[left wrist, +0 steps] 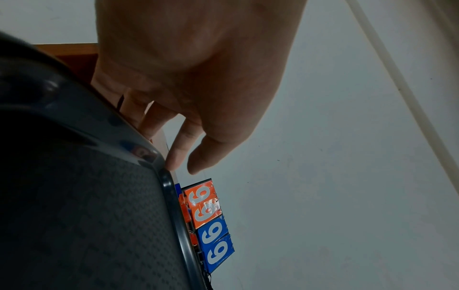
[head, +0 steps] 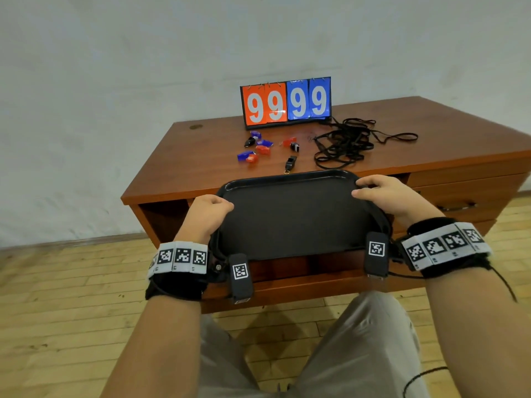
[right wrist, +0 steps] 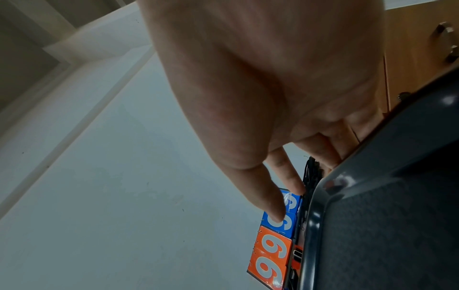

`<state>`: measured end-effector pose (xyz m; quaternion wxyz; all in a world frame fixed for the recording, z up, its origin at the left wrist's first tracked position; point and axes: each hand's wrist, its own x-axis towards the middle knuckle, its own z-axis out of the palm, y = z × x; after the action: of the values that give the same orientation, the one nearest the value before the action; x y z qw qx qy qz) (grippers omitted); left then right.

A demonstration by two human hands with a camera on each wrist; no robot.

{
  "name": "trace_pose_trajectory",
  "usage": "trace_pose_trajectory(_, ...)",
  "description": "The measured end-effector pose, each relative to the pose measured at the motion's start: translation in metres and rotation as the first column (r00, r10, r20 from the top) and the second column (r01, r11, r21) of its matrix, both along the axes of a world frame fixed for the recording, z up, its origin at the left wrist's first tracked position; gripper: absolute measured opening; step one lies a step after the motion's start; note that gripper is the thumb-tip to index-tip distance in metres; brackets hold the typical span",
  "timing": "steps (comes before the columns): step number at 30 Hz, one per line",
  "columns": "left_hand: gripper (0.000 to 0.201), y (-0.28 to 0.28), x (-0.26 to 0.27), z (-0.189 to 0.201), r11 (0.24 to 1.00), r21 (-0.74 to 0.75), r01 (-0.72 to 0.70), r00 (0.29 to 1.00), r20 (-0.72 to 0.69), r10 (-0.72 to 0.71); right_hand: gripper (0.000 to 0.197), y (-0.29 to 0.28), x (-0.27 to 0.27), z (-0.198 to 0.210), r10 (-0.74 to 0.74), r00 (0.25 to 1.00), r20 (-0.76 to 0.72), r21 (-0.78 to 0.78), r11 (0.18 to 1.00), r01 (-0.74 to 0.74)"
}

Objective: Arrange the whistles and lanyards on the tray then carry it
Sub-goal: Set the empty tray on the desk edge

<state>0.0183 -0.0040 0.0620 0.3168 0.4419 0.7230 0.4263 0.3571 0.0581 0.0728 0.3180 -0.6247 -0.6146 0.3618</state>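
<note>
A black tray (head: 293, 219) sits at the desk's near edge, its near part out past the edge. My left hand (head: 208, 211) grips its left rim, with the fingers (left wrist: 174, 153) curled down beside the rim (left wrist: 171, 206). My right hand (head: 385, 193) holds the far right corner, its fingers (right wrist: 288, 176) along the rim (right wrist: 313, 225). Nothing lies on the tray. Several blue, red and black whistles (head: 258, 147) are scattered on the desk beyond it, one black whistle (head: 290, 162) lying closest. A tangle of black lanyards (head: 347, 142) lies to their right.
A flip scoreboard (head: 287, 103) reading 99 99 stands at the back of the brown wooden desk (head: 201, 156), against a white wall. Drawers with a metal handle (head: 457, 206) are on the desk's right front. The floor is wood parquet.
</note>
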Motion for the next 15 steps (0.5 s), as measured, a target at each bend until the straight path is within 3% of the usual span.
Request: trace_pose_trajectory(15, 0.014, 0.046, -0.005, 0.035, 0.989, -0.095, 0.112, 0.987, -0.103, -0.122, 0.054, 0.053, -0.018, 0.020, 0.005, 1.000, -0.026, -0.005, 1.000, -0.005)
